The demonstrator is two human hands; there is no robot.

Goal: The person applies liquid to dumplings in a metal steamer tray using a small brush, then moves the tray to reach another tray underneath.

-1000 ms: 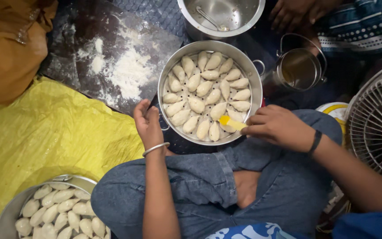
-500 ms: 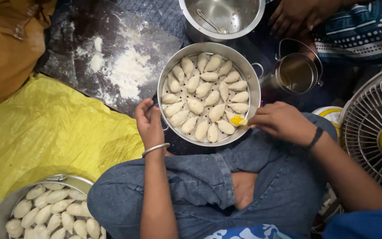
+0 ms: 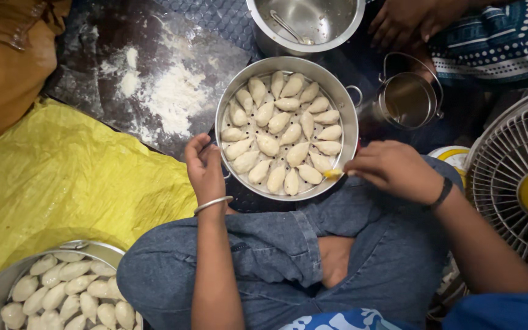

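A round perforated steel steamer tray [image 3: 351, 125] sits on the floor in front of my crossed legs, filled with several pale crescent dumplings [image 3: 279, 121]. My left hand [image 3: 205, 169] grips the tray's near left rim; a metal bangle is on that wrist. At the tray's near right edge my right hand [image 3: 392, 170] pinches a small yellow brush [image 3: 332, 174], whose tip touches a dumpling. A dark band is on the right wrist.
A second steel tray of dumplings [image 3: 62, 287] lies at lower left on a yellow plastic sheet [image 3: 56, 177]. Spilled flour [image 3: 172, 95] dusts the dark floor. A steel pot with a spoon [image 3: 304, 21], a small lidded can [image 3: 409, 99], a fan [image 3: 520, 189] and another person's hand [image 3: 410, 21] surround the tray.
The view has shifted slightly. My right hand with the brush has stayed at the tray's near right edge, moving a little along the dumplings there. The left hand keeps its hold on the rim.
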